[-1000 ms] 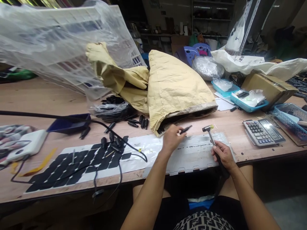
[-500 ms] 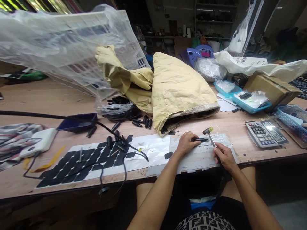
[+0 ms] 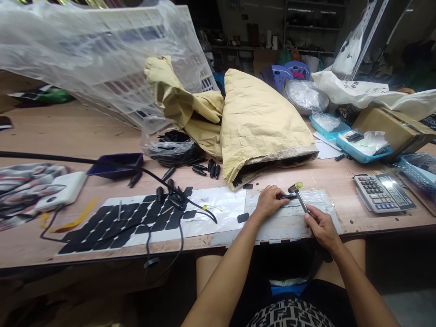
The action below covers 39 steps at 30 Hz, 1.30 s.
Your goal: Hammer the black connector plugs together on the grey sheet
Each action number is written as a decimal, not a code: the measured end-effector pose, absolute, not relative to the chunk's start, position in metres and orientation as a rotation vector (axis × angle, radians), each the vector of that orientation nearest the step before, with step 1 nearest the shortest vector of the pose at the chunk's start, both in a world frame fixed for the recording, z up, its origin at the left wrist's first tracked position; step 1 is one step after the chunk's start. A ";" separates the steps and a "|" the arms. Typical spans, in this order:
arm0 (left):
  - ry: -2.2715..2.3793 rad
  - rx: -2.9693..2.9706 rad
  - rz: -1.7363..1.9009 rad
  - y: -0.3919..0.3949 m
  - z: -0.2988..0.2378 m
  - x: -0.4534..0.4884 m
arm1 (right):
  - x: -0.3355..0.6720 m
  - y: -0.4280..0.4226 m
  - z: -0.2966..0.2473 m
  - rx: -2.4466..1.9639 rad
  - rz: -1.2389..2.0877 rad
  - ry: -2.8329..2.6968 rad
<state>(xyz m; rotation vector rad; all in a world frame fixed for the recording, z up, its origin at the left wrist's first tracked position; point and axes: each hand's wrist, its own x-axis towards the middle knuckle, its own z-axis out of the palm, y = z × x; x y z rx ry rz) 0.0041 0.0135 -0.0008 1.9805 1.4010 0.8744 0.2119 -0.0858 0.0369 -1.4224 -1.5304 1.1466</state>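
My left hand (image 3: 268, 202) is closed on a small black connector (image 3: 285, 196), pressing it flat on a grey plate (image 3: 289, 222) at the table's front edge. My right hand (image 3: 320, 227) grips the handle of a small hammer (image 3: 299, 196). The hammer's yellow-tipped head rests at the right end of the connector. To the left lies a flexible black solar panel (image 3: 132, 222) with black cables and more connectors on top.
Behind my hands lies a big tan paper sack (image 3: 259, 118), open towards me. Loose black connectors (image 3: 207, 169) and a bagged bundle sit left of it. A calculator (image 3: 383, 193), blue baskets (image 3: 361, 150) and a cardboard box stand at the right. A plastic-wrapped white crate fills the back left.
My left hand brought the black connector down from mid-air onto the grey plate. The hammer head moved left and down until it met the connector's end.
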 end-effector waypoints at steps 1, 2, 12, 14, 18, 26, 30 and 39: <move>1.404 1.979 0.873 0.013 0.000 0.004 | 0.211 -0.085 0.037 -1.410 1.148 -1.546; 1.410 1.979 0.871 0.013 0.000 0.004 | 0.210 -0.084 0.036 -1.403 1.146 -1.570; 1.408 1.974 0.854 0.013 0.003 0.004 | 0.214 -0.076 0.027 -1.315 1.263 -1.347; 1.391 1.988 0.878 0.013 0.005 0.004 | 0.215 -0.075 0.027 -1.266 1.246 -1.273; 1.313 1.931 1.045 -0.007 0.018 0.002 | 0.218 -0.073 0.029 -1.212 1.262 -1.174; 0.851 2.077 0.823 -0.134 0.003 0.010 | 0.219 -0.072 0.025 -1.203 1.301 -1.185; 1.007 2.016 0.432 -0.159 -0.042 0.014 | 0.218 -0.073 0.023 -1.214 1.292 -1.210; 0.906 2.004 -0.086 -0.151 -0.028 0.010 | 0.217 -0.074 0.022 -1.226 1.254 -1.253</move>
